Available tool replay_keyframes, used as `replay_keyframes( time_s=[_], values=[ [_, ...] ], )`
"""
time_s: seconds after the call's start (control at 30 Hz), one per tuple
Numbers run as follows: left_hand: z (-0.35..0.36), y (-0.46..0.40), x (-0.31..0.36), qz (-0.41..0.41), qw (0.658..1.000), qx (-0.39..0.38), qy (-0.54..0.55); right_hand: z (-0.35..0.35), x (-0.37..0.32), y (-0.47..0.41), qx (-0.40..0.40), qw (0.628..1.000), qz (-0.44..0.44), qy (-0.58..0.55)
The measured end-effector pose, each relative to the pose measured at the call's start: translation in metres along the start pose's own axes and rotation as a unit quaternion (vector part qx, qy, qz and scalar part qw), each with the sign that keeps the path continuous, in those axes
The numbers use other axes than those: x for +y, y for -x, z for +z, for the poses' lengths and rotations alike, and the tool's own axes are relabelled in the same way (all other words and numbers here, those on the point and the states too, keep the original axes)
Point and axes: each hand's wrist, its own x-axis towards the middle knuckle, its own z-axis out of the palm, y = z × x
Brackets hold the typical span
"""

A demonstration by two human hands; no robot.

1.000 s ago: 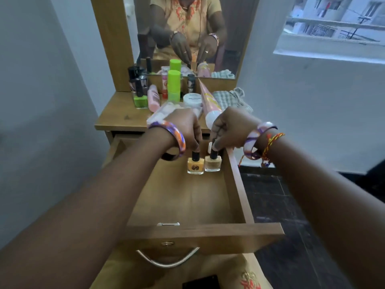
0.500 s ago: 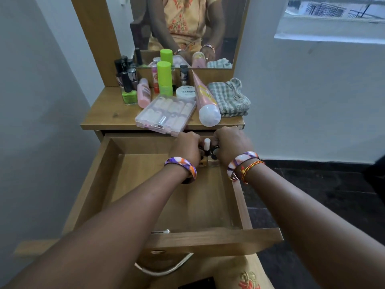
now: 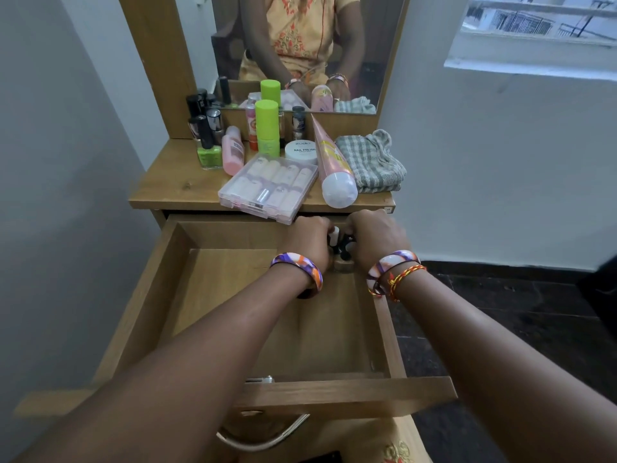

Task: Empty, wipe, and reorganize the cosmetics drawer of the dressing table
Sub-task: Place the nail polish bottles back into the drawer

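White jar (image 3: 300,152) reads "NAIL POLISH" (zudio) — both hands, left (image 3: 309,242) and right (image 3: 375,237), grip nail-polish bottles (image 3: 344,248) in drawer (image 3: 384,315).

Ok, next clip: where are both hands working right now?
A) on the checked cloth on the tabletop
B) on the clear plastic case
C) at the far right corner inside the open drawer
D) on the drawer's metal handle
C: the left hand and right hand meet over small nail polish bottles at the far right corner of the open drawer.

Bottles (image 3: 342,245) in drawer's (image 3: 384,329) far-right corner — upright.
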Motion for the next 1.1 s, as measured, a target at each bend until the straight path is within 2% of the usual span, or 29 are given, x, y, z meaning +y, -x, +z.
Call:
replay_keyframes(
  time_s=[0.2,0.33,0.53,0.63,0.73,0.83,1.0,1.1],
  values=[
    [-0.035,0.009,0.011,0.049,0.998,0.002,-0.024,-0.028,-0.021,0.007,0.008,0.998,-0.028,0.056],
    [-0.086,0.006,0.006,0.075,0.996,0.038,-0.011,-0.065,-0.053,-0.004,-0.026,0.997,-0.078,0.011],
    [-0.15,-0.013,-0.049,-0.018,0.978,0.202,0.057,-0.089,-0.105,-0.05,0.032,0.979,-0.15,-0.134],
    [-0.169,-0.035,-0.08,-0.066,0.962,0.258,0.059,-0.082,-0.132,-0.08,0.07,0.973,-0.177,-0.131],
    [-0.179,-0.06,-0.101,-0.076,0.952,0.297,0.03,-0.069,-0.153,-0.106,0.125,0.965,-0.195,-0.12],
    [-0.184,-0.085,-0.113,-0.074,0.953,0.294,0.006,-0.056,-0.168,-0.129,0.126,0.964,-0.195,-0.133],
    [-0.178,-0.117,-0.117,-0.064,0.967,0.247,-0.01,-0.033,-0.177,-0.161,0.109,0.965,-0.206,-0.117],
    [-0.173,-0.123,-0.12,-0.053,0.965,0.258,-0.012,-0.028,-0.173,-0.163,0.111,0.957,-0.227,-0.143]
  ],
)
